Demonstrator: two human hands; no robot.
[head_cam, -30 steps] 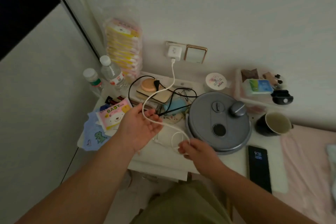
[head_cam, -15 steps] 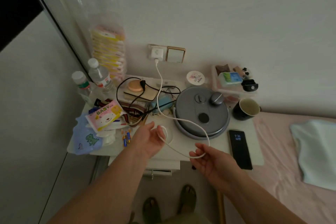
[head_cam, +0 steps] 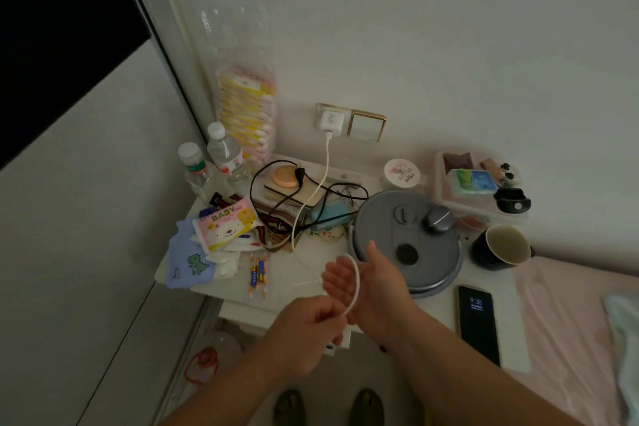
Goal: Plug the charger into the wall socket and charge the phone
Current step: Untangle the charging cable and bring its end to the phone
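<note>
A white charger (head_cam: pixel 331 120) sits plugged into the wall socket (head_cam: pixel 321 108) above the bedside table. Its white cable (head_cam: pixel 324 172) drops down over the clutter and runs to my hands at the table's front edge. My left hand (head_cam: pixel 306 325) is closed in a pinch on the cable. My right hand (head_cam: pixel 371 287) is just above it, palm turned left and fingers spread, with a loop of the cable lying across the palm. The black phone (head_cam: pixel 479 325), screen lit, lies flat at the table's right front, apart from both hands. I cannot see the cable's free end.
A round grey appliance (head_cam: pixel 415 218) sits right behind my right hand, with a dark mug (head_cam: pixel 501 247) to its right. Black cords (head_cam: pixel 276 197), a baby wipes pack (head_cam: pixel 224 226), batteries (head_cam: pixel 257 275) and water bottles (head_cam: pixel 224 152) crowd the left. A pink bed (head_cam: pixel 570 322) adjoins on the right.
My hands have come together at the table's front edge. The left hand closed on the cable and dropped lower; the right hand rose, palm open, with the loop across it.
</note>
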